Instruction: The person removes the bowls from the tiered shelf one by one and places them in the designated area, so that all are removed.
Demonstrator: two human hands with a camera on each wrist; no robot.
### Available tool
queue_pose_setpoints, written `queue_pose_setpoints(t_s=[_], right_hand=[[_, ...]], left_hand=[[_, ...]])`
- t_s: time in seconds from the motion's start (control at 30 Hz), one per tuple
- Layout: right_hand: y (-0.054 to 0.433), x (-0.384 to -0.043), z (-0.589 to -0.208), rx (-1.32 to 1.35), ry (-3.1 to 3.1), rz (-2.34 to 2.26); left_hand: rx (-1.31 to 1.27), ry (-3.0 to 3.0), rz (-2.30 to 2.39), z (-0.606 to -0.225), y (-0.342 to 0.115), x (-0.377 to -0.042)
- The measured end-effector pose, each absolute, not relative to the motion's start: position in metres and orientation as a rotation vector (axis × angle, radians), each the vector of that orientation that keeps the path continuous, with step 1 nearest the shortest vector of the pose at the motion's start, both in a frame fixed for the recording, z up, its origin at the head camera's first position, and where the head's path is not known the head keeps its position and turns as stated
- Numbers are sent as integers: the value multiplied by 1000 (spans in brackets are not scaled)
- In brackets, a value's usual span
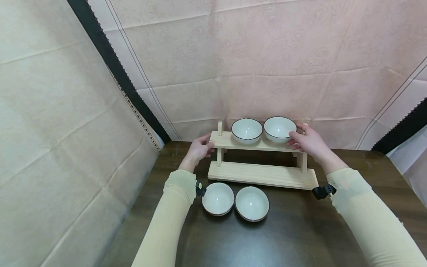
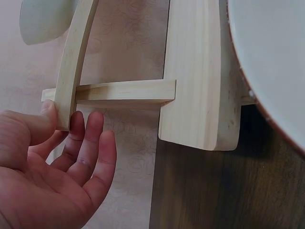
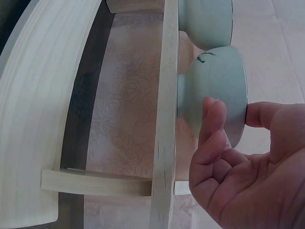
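- Right of centre, the bowl [image 1: 279, 127] pinched by the right hand [image 1: 309, 142] should be kept level.
- Near centre, the shelf [image 1: 225, 140] gripped by the left hand [image 1: 199, 147] should be steadied.

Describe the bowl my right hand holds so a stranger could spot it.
A pale two-tier wooden rack stands on the dark brown table. On its upper shelf, find the white dark-rimmed bowl farther right. Unlike the matching white bowl beside it, it's held by a bare right hand.
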State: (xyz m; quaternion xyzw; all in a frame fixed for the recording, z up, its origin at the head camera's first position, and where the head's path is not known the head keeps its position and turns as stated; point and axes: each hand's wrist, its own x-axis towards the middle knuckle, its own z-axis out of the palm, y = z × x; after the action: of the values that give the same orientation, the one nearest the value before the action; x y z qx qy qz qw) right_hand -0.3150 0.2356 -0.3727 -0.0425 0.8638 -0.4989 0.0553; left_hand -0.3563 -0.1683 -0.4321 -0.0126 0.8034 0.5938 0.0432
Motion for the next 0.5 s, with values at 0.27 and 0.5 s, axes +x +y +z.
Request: queue_pose_setpoints(t_s=[0.27,0.5], right_hand=[[233,-314,-374,-106,2580,-1608],[233,-315,-376,-83,2542,-1649]], left_hand=[[-47,2443,1829,-432,-169,-358],[-61,2444,1820,-433,-168,-359]])
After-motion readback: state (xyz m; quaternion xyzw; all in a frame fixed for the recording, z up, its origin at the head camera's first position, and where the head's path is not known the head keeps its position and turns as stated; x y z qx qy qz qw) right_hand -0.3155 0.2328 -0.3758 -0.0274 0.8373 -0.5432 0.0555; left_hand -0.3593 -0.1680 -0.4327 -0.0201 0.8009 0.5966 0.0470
